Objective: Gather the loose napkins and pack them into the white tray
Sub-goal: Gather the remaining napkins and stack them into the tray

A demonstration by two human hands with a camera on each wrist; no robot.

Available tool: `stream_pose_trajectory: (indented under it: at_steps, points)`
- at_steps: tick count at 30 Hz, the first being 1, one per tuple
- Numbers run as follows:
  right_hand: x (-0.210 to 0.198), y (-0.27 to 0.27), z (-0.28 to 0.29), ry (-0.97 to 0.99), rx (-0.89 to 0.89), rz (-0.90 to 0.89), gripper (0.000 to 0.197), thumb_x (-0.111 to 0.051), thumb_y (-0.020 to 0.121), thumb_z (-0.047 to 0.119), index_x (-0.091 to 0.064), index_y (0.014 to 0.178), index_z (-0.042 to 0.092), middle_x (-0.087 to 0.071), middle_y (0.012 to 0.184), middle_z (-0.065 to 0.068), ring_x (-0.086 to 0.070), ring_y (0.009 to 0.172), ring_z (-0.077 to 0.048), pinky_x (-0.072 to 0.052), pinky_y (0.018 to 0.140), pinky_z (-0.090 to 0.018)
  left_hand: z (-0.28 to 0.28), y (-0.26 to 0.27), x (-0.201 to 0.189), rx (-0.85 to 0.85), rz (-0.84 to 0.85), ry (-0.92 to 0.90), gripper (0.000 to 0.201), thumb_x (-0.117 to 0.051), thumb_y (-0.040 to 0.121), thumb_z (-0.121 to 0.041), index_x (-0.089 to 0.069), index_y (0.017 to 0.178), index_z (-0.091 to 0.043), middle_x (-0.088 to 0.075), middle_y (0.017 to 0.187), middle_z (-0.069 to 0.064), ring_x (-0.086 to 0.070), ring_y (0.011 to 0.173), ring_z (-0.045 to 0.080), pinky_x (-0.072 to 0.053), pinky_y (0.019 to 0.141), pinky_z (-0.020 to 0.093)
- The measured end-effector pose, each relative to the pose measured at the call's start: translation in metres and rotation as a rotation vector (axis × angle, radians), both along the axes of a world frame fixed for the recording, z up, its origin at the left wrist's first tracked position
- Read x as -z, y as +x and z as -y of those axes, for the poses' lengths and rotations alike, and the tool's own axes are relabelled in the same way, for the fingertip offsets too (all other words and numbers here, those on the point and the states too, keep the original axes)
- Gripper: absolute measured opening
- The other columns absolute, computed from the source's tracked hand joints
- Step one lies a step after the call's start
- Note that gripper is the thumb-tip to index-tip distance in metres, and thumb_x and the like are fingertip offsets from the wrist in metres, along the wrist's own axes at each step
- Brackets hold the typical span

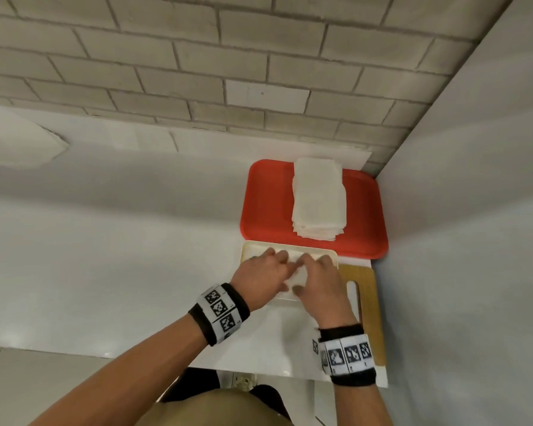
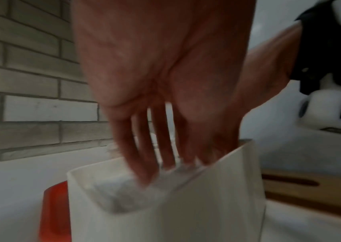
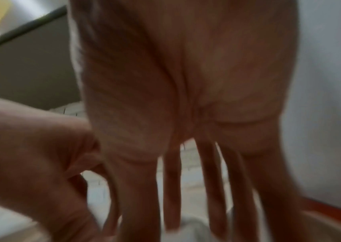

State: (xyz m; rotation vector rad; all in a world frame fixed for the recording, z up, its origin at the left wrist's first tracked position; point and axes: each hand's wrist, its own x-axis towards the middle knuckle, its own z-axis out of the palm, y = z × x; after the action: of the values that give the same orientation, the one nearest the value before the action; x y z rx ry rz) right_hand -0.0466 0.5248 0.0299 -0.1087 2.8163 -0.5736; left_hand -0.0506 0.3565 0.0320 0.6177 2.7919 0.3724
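The white tray (image 1: 249, 249) sits on the counter just in front of the red tray (image 1: 268, 204). Both of my hands are inside it. My left hand (image 1: 273, 267) reaches down with straight fingers (image 2: 144, 163) onto the white napkins (image 2: 128, 196) that lie in the tray (image 2: 196, 212). My right hand (image 1: 316, 270) is close beside it, its long straight fingers (image 3: 171, 196) also pressing down on a napkin (image 3: 194, 229). A strip of napkin (image 1: 299, 275) shows between the two hands. A tall stack of loose napkins (image 1: 319, 198) stands on the red tray.
A wooden cutting board (image 1: 368, 290) with a handle slot lies right of the white tray. A brick wall (image 1: 197, 56) runs behind the counter and a plain wall (image 1: 474, 210) closes the right side. The counter's front edge (image 1: 136, 355) is near my body.
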Motion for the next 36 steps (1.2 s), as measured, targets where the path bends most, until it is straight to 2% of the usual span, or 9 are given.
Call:
stream_pose_trajectory:
  at_steps: [3, 6, 10, 14, 17, 19, 23, 31, 36]
  points:
    - [0.017, -0.011, 0.0, 0.022, 0.013, 0.189, 0.061, -0.083, 0.091, 0.005, -0.047, 0.128, 0.037, -0.037, 0.125, -0.001, -0.043, 0.115, -0.021, -0.046, 0.087, -0.03, 0.0, -0.015, -0.003, -0.01, 0.167, -0.197, 0.044, -0.073, 0.096, -0.011, -0.058, 0.137, -0.013, -0.049, 0.135, 0.008, -0.052, 0.124, 0.03, -0.047, 0.083, 0.04]
    - [0.028, -0.016, -0.006, 0.121, -0.006, 0.158, 0.063, -0.067, 0.09, -0.012, -0.04, 0.12, 0.035, -0.039, 0.115, -0.002, -0.051, 0.1, -0.021, -0.057, 0.078, -0.033, 0.005, -0.02, 0.004, -0.003, 0.128, -0.332, 0.044, -0.059, 0.099, 0.003, -0.057, 0.141, -0.012, -0.043, 0.149, 0.01, -0.049, 0.134, 0.036, -0.051, 0.092, 0.041]
    - [0.029, -0.021, -0.003, 0.209, -0.026, 0.161, 0.058, -0.049, 0.091, -0.013, -0.042, 0.133, 0.027, -0.044, 0.127, -0.01, -0.054, 0.113, -0.03, -0.047, 0.075, -0.036, 0.007, -0.021, 0.023, 0.062, 0.096, -0.414, 0.041, -0.056, 0.098, 0.007, -0.057, 0.138, -0.005, -0.042, 0.154, 0.014, -0.047, 0.136, 0.044, -0.048, 0.104, 0.046]
    - [0.017, -0.018, -0.006, 0.185, -0.033, 0.154, 0.05, -0.067, 0.091, -0.005, -0.048, 0.129, 0.022, -0.05, 0.124, -0.005, -0.052, 0.104, -0.021, -0.05, 0.081, -0.031, 0.028, -0.021, 0.017, 0.102, 0.111, -0.274, 0.043, -0.057, 0.094, 0.013, -0.058, 0.133, -0.006, -0.047, 0.143, 0.012, -0.054, 0.125, 0.044, -0.053, 0.077, 0.045]
    - [-0.009, -0.006, 0.005, 0.131, 0.022, 0.032, 0.031, -0.077, 0.098, 0.021, -0.054, 0.117, 0.03, -0.054, 0.122, 0.006, -0.057, 0.103, -0.017, -0.054, 0.083, -0.034, 0.068, -0.006, -0.004, 0.062, 0.08, 0.126, 0.028, -0.065, 0.099, -0.012, -0.059, 0.125, -0.02, -0.058, 0.128, -0.001, -0.064, 0.104, 0.027, -0.053, 0.079, 0.043]
    - [-0.024, 0.006, 0.031, -0.072, 0.064, -0.2, 0.027, -0.08, 0.095, 0.022, -0.059, 0.108, 0.033, -0.059, 0.113, 0.013, -0.063, 0.095, -0.016, -0.054, 0.078, -0.037, 0.108, 0.008, -0.015, -0.085, -0.009, 0.441, 0.015, -0.065, 0.103, -0.031, -0.063, 0.117, -0.026, -0.064, 0.116, -0.012, -0.064, 0.095, 0.011, -0.056, 0.083, 0.036]
    - [-0.027, 0.021, 0.122, -0.442, 0.042, -0.294, 0.03, -0.081, 0.093, 0.012, -0.064, 0.095, 0.036, -0.07, 0.1, 0.021, -0.069, 0.091, -0.003, -0.053, 0.085, -0.03, 0.221, 0.024, -0.014, -0.416, -0.063, 0.713, 0.006, -0.068, 0.1, -0.024, -0.068, 0.095, -0.027, -0.071, 0.091, -0.013, -0.071, 0.087, 0.01, -0.059, 0.077, 0.029]
    - [0.018, 0.021, 0.333, -0.626, 0.017, -0.171, 0.024, -0.079, 0.097, 0.012, -0.068, 0.094, 0.034, -0.074, 0.102, 0.018, -0.073, 0.104, -0.008, -0.06, 0.094, -0.039, 0.517, 0.0, 0.05, -0.721, -0.132, 0.323, 0.015, -0.074, 0.09, -0.022, -0.062, 0.088, -0.032, -0.071, 0.078, -0.014, -0.071, 0.076, 0.011, -0.06, 0.072, 0.037]
    - [0.024, 0.017, 0.437, -0.697, 0.069, -0.173, 0.018, -0.077, 0.1, 0.016, -0.069, 0.097, 0.032, -0.075, 0.104, 0.017, -0.073, 0.105, -0.007, -0.06, 0.094, -0.039, 0.658, -0.079, 0.067, -0.807, -0.124, 0.17, 0.022, -0.074, 0.093, -0.023, -0.062, 0.111, -0.017, -0.066, 0.113, 0.006, -0.064, 0.11, 0.034, -0.054, 0.09, 0.045]
